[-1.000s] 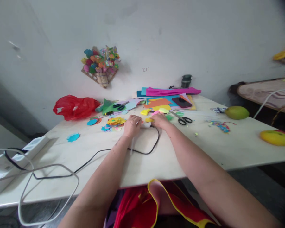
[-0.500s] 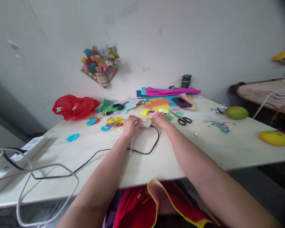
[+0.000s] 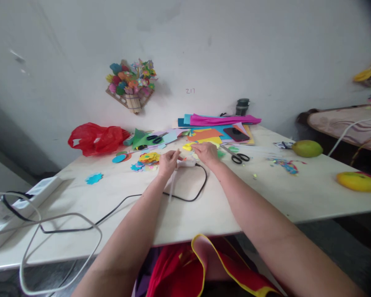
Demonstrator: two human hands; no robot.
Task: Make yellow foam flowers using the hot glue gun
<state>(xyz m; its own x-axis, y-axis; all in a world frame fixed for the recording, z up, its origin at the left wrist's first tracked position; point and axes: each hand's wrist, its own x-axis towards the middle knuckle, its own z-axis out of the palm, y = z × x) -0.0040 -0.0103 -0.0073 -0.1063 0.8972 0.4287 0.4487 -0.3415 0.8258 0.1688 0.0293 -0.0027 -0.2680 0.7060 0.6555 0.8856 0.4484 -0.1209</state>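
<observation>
- The tabletop (image 3: pixel 204 214), pale and wide, carried nearly everything and stood against the wall (image 3: pixel 235 53).
- The red plastic bag (image 3: pixel 97 139) lay crumpled at the far left, well apart from both hands.
- The white power strip (image 3: pixel 43 192) lay along the left edge, near loops of white cable (image 3: pixel 71 214).
- The magenta sheet (image 3: pixel 222 120) lay lengthwise at the back, beyond the dark phone (image 3: pixel 236 134).
- The right hand (image 3: pixel 205 153) reached inward, its fingertips narrowed on the yellow piece (image 3: pixel 186 147).
- The left hand (image 3: pixel 168 164) had thumb and finger drawn narrowly together; whether anything thin sat between them, I could not tell.
- A green mango (image 3: pixel 307 148) and a yellow mango (image 3: pixel 357 182) lay towards the right end.
- Two pairs of scissors lay there: one (image 3: pixel 239 158) right of the right hand, another (image 3: pixel 156 138) on coloured paper behind.
- The white corded tool (image 3: pixel 186 163) lay between the hands, partly hidden, with its black cord (image 3: pixel 200 190) curving nearer.
- The yellow piece was just beyond the tool, at the right fingertips.
</observation>
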